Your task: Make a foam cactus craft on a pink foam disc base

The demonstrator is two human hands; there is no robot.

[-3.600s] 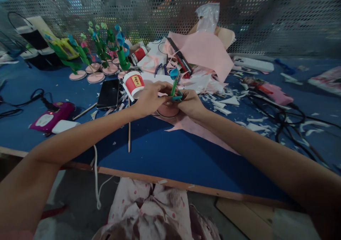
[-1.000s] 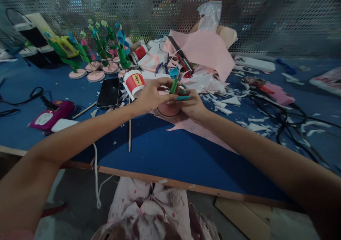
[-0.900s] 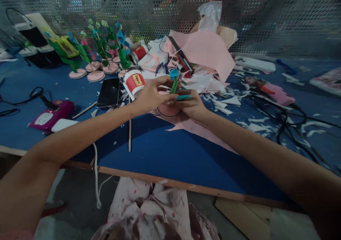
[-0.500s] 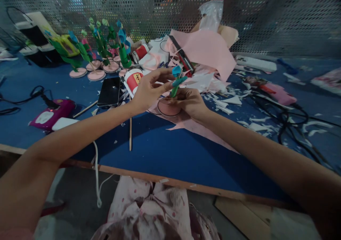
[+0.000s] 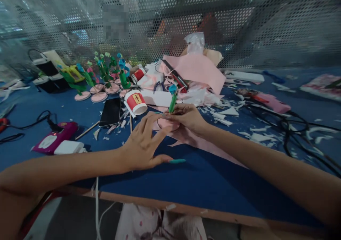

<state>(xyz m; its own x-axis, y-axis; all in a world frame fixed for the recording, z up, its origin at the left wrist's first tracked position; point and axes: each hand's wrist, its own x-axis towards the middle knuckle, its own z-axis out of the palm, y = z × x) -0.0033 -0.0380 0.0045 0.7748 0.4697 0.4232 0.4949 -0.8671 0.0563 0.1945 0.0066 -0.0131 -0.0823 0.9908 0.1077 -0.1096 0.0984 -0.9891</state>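
My right hand (image 5: 190,118) is closed in a pinch around the lower part of a small craft flower. The flower (image 5: 173,98) has a blue head on a green-wrapped stem and stands nearly upright over a round pink base (image 5: 167,125). The foot of its stem is hidden behind my right fingers. My left hand (image 5: 144,142) is held low over the table to the left of the base, fingers spread, thumb pointing right with a long teal tip. Nothing is in it, and its fingertips come close to the base's left rim.
Several similar flowers on pink discs (image 5: 99,97) stand back left. A red-and-white paper cup (image 5: 136,102), a black phone (image 5: 110,112) and a purple device (image 5: 54,138) lie leftward. Pink sheets (image 5: 194,71) and white scraps fill the back; cables (image 5: 289,126) coil right.
My left hand has let go of the flower and moved down and left, fingers spreading. My right hand stays at the stem. The view has tilted upward.
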